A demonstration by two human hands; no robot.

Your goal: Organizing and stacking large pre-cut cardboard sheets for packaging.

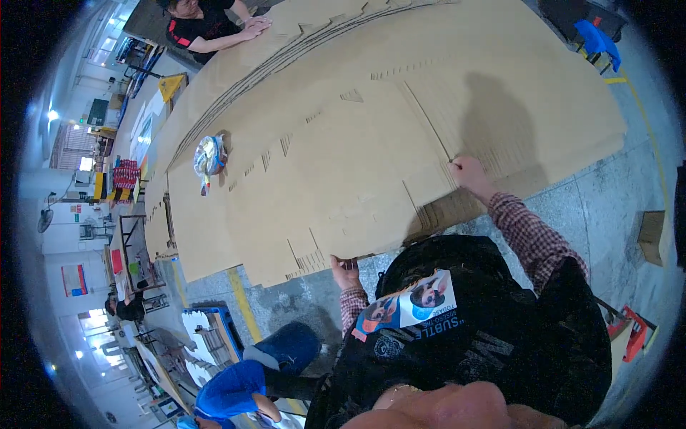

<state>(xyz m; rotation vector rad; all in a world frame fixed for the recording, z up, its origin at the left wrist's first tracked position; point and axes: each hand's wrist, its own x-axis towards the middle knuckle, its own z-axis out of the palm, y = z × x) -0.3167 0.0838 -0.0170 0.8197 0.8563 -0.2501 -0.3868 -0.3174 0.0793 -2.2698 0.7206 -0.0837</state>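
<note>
Nearest me, my left hand: fingers curled under the near edge of the big cardboard sheet, gripping it. My right hand: fist closed, pressing on top. Sheet spans the stacked pile.

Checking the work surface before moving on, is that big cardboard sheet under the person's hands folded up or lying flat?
Lying flat: the cardboard sheet is spread out, its slots and crease lines visible. The left hand grips its near edge; the right hand presses on top.

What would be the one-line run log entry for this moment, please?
left hand: grips near edge of top cardboard sheet | right hand: fist on same sheet | small bundle: lying on sheet | another person's hands: far edge
</note>
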